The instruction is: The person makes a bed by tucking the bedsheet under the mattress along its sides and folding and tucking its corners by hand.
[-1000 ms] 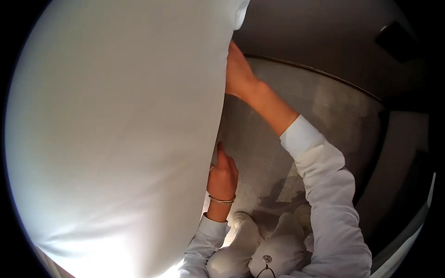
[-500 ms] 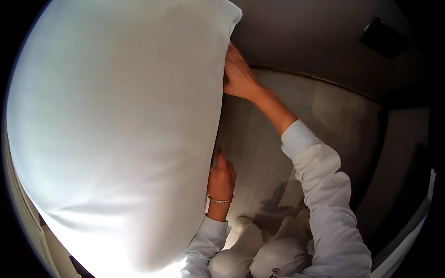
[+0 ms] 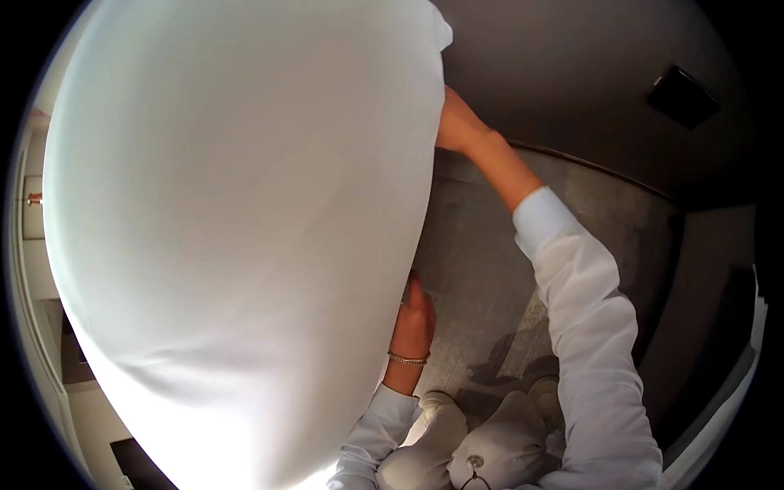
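A large white cloth sheet [image 3: 245, 204], drawn smooth over a broad surface, takes up the left and middle of the head view. Low on its right edge is my left hand [image 3: 415, 322], wearing a beaded bracelet. One digit of that hand points up along the edge; the others curl in at the cloth and are partly hidden. Higher up, my right hand [image 3: 461, 122] reaches in at the same edge, near the sheet's bunched corner [image 3: 441, 33]. Its fingers are out of sight behind the cloth.
Grey floor [image 3: 474, 220] lies right of the sheet, with my light-clothed legs [image 3: 498, 441] at the bottom. A black rectangular object [image 3: 684, 96] is on the dark surface at the upper right. Pale cabinetry [image 3: 37, 269] shows at the far left.
The sheet's edge and both hands appear farther right, as the view has shifted. My right hand has slipped farther behind the sheet's edge, hiding its fingers.
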### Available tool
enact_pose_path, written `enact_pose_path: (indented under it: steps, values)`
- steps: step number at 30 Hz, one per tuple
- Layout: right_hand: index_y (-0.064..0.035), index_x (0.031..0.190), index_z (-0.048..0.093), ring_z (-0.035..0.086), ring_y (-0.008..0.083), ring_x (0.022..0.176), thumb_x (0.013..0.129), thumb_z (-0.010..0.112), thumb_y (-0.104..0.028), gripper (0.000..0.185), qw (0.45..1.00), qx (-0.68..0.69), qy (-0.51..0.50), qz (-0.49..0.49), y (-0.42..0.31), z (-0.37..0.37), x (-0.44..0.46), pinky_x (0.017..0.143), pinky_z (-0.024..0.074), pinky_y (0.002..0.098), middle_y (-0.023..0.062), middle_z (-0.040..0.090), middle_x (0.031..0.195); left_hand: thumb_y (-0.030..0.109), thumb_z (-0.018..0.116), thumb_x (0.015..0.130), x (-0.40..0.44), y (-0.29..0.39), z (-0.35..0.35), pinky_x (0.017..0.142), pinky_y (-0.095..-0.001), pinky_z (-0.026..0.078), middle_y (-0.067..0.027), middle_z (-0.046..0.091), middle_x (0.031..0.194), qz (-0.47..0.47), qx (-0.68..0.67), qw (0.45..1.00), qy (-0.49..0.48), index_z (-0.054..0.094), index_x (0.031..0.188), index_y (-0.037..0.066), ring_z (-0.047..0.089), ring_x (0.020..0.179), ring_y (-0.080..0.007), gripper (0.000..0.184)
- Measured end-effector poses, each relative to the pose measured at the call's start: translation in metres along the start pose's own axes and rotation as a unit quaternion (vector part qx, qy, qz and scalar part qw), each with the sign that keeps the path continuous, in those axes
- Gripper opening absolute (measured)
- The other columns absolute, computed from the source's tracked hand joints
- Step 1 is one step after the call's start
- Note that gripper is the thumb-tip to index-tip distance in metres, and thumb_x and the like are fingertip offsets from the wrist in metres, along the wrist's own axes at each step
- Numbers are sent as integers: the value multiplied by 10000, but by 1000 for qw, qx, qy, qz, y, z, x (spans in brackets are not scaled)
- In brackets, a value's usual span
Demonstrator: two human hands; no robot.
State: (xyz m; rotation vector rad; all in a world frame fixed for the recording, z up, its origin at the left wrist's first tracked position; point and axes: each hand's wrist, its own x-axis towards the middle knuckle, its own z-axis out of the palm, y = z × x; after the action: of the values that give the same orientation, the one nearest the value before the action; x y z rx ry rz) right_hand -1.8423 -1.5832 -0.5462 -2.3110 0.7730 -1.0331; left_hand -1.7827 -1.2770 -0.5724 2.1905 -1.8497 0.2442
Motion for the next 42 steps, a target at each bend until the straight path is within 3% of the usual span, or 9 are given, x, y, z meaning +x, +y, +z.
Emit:
enact_pose_path:
  steps: [6,12,22,25,27,29,33,38,42]
  values:
    - [-44,1297,436,490,250,1152,898,481,-274,463,937,280,-32,205,-2,23,18,952,403,340,132,521,1267,55,546,807,-10,-3,11,379,-405,407,-150,489,454,-8,38,999,-23,498,1144,3,510,380,-311,345]
    - [-12,1184,529,548,277,1070,852,548,-295,436,945,256,-1,204,-35,9,7,880,442,335,185,569,1187,47,541,794,-14,-12,11,414,-403,428,-152,512,484,1,58,998,-15,489,1147,-3,530,418,-305,360]
    - [-24,1042,602,442,363,1195,662,577,70,393,994,2,29,-101,-85,0,-67,1013,350,485,157,542,1217,13,549,752,10,-5,-35,688,-435,487,-235,609,743,-54,100,993,-28,485,1204,1,618,718,-346,457]
    - [-24,822,657,527,329,1109,615,512,131,296,995,-2,32,-99,-116,-23,-104,978,388,496,110,641,1035,93,584,793,-15,23,-73,968,-413,396,-291,514,1189,-60,-53,990,-116,559,1167,45,516,1132,-353,379]
    - [-23,753,656,572,315,1051,605,504,136,265,993,16,45,-106,-168,-55,-97,940,427,475,101,673,937,68,583,809,-7,52,-142,997,-396,380,-234,494,1268,-137,-545,768,-308,585,1146,91,489,1178,-340,337]
    - [-27,753,656,618,292,941,609,494,129,267,974,107,198,1,-223,-89,-78,845,474,427,78,677,796,56,581,812,3,67,-206,967,-377,403,-199,530,1228,-150,-588,768,-203,596,1114,98,513,1145,-332,305]
    - [-20,743,655,619,295,873,640,485,114,240,989,59,121,-61,-344,-138,11,750,492,392,108,664,795,-21,546,798,48,25,-355,921,-357,439,-165,583,1159,-190,-622,758,-54,601,1076,71,567,1081,-319,297]
    - [-77,1035,638,492,327,1153,771,527,-10,294,998,41,-46,-33,-462,-126,82,961,380,469,129,563,1203,-4,548,801,72,-50,-506,925,-381,434,-171,587,1150,-257,-430,859,105,564,1120,8,549,1114,-334,319]
    - [-112,1253,521,332,344,1295,845,532,-112,409,980,-13,-197,-21,-515,-90,93,1054,241,529,139,398,1383,172,557,845,44,-134,-525,1089,-488,181,-207,315,1432,-392,-94,907,125,349,1355,-7,260,1349,-349,579]
